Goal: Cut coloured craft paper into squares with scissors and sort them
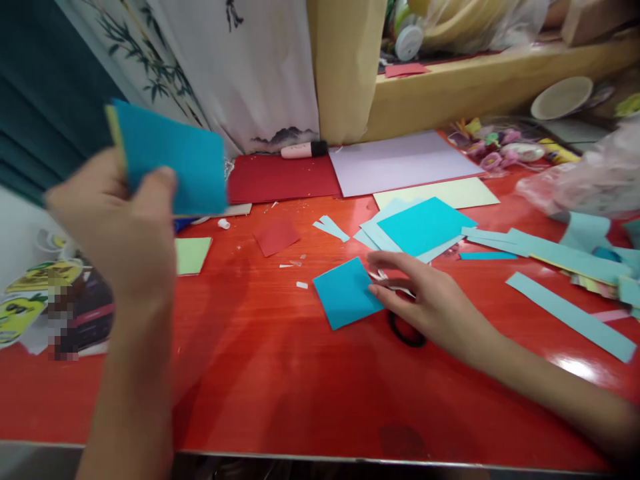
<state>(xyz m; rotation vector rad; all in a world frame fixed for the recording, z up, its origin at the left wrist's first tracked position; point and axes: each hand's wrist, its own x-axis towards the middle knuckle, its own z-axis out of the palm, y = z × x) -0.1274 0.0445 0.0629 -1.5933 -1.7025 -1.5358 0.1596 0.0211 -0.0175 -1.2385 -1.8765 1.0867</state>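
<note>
Raised at the left, my left hand (125,207) grips a stack of blue paper (180,160) between thumb and fingers; a yellow edge shows behind the blue sheet. My right hand (425,293) reaches low over the table with fingers apart. Its fingertips are at the right edge of a blue paper square (345,297) lying flat; whether they press on it I cannot tell. Under that hand a black ring (407,331) and something white are partly hidden. Just behind lie a larger blue sheet (425,225) and paler blue sheets.
Pale blue strips (570,317) lie at the right. Red paper (285,180), a lilac sheet (405,160) and a pink marker with a black cap (303,150) line the back. A small red square (277,237), green paper (194,256) and scraps dot the red table (280,387).
</note>
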